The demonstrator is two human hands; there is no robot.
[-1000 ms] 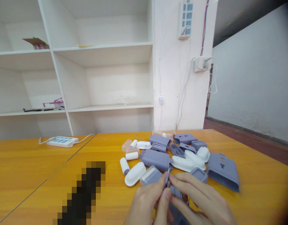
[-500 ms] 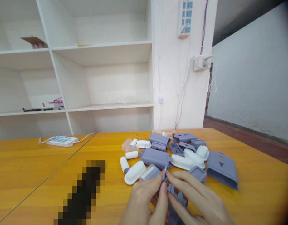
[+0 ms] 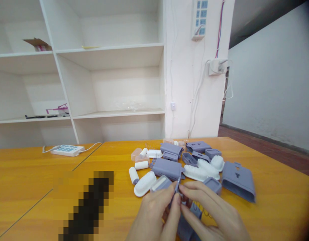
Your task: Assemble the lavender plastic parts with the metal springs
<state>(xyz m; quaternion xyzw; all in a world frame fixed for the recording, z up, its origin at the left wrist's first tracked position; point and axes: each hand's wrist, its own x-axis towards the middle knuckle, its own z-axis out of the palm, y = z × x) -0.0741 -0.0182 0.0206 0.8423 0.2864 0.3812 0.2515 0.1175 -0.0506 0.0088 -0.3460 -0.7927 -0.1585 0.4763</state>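
Observation:
Close together at the table's front, my left hand [image 3: 156, 212] and my right hand [image 3: 212, 209] pinch a small grey-purple plastic piece [image 3: 177, 187] between thumbs and fingertips. Fingers cover most of it, so its full shape is hidden. Under the hands a larger grey-purple plastic part [image 3: 186, 226] shows in part. Thin wire loops like a coil spring [image 3: 203, 209] appear beside the right fingers. Just beyond the hands lie a perforated grey-purple housing [image 3: 167, 168], a shallow grey-purple case with a pale insert [image 3: 162, 184] and a white oval brush-like piece [image 3: 145, 184].
White rollers [image 3: 133, 175], white bristled pieces [image 3: 196, 172] and an open grey-purple sleeve [image 3: 238, 182] lie around on the wooden table [image 3: 275, 187]. A power strip [image 3: 67, 150] sits at the back left. White shelves [image 3: 109, 115] stand behind.
Both hands stay nearly in place, with the small piece slightly turned between the fingertips. Wire loops now show beside the right fingers. The loose parts on the table have not moved.

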